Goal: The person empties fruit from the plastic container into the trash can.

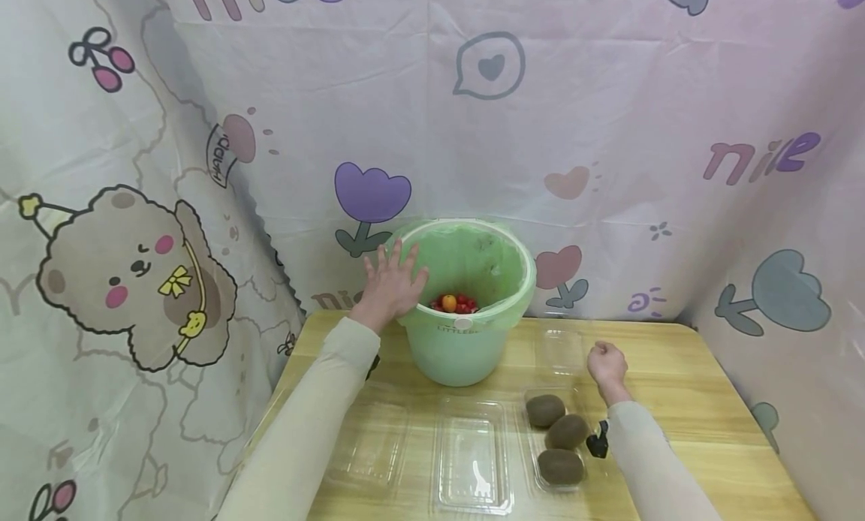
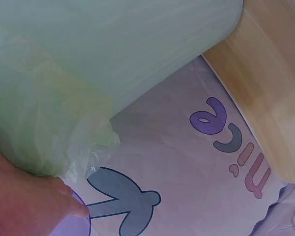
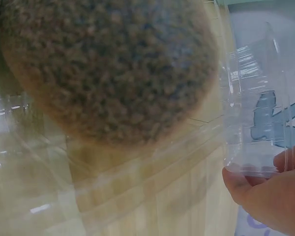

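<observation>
My left hand (image 1: 392, 284) rests at the left rim of a pale green bucket (image 1: 456, 356), fingers spread. Green plastic bag (image 2: 44, 113) lines the bucket and hangs over its rim, beside that hand in the left wrist view. Inside lie small red fruits (image 1: 466, 305) and an orange round one (image 1: 449, 303). On the right, my right hand (image 1: 607, 363) pinches the edge of a raised clear plastic lid (image 3: 255, 113). This lid belongs to a clear container (image 1: 534, 468) with three brown kiwis (image 1: 561, 467) in it. One kiwi (image 3: 113, 64) looms large in the right wrist view.
Two more clear plastic containers stand on the wooden table (image 1: 703, 423): one in the middle (image 1: 473, 461) and one at the left (image 1: 368, 446), partly behind my left sleeve. Printed curtains (image 1: 608, 115) hang behind and along both sides.
</observation>
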